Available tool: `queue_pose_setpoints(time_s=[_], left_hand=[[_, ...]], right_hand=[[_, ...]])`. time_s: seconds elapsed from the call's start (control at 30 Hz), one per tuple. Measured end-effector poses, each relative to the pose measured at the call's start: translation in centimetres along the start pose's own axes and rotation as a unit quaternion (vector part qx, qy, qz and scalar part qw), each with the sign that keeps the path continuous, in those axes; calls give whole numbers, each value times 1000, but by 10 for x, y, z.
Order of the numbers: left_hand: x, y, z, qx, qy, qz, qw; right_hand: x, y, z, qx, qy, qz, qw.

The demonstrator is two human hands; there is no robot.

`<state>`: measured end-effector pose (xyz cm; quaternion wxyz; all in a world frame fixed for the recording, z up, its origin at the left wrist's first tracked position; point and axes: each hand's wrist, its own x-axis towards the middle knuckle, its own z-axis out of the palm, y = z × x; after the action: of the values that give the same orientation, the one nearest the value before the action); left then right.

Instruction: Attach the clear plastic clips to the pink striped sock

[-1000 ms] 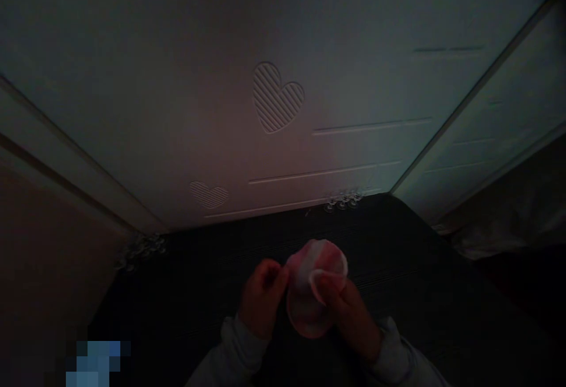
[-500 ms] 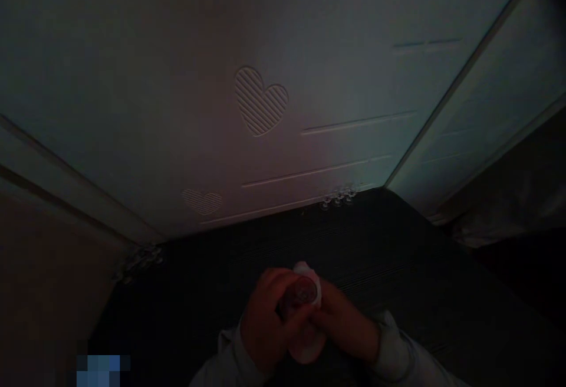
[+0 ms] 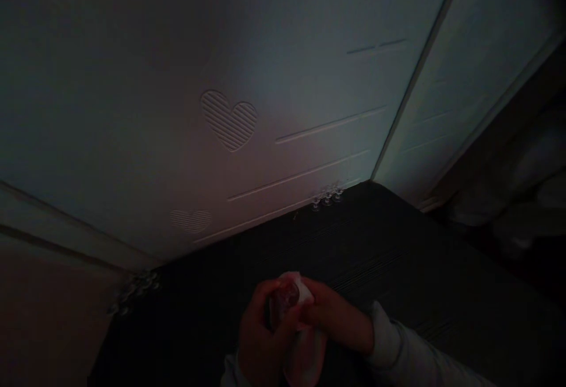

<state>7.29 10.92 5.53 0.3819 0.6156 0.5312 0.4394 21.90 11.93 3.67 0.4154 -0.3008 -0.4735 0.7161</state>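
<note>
The light is dim. Low in the middle, my left hand is closed around a small, clear, rounded piece that looks like a little glass cup, its round end facing up. My right hand presses a pale pinkish cloth against the cup's right side. More of this cloth hangs below the hands, down to the bottom edge of the view. The fingers hide most of the cup, so its full shape cannot be made out.
A dark tabletop lies under the hands. Several small clear stemmed pieces stand against the pale panel with engraved hearts. Another cluster of clear pieces stands at the back left corner. Whitish fabric shows at the far right.
The view has turned, so the panel's hearts sit further left. The hands, cup and cloth appear slightly lower and to the left, with more of the hanging cloth showing. Both hands keep their grip.
</note>
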Motion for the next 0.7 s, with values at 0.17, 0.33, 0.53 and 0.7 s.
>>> queue_pose_setpoints(time_s=[0.17, 0.33, 0.53, 0.7], left_hand=[[-3, 3, 8, 12, 31, -14, 999], [3, 10, 6, 40, 57, -8, 998], [49, 23, -9, -89, 125, -33, 988], [89, 12, 4, -117, 91, -24, 989]], right_hand=[[2, -6, -1, 123, -26, 14, 992], [5, 1, -8, 45, -14, 8, 999], [6, -3, -22, -241, 86, -31, 966], [-2, -36, -80, -222, 381, -131, 888]])
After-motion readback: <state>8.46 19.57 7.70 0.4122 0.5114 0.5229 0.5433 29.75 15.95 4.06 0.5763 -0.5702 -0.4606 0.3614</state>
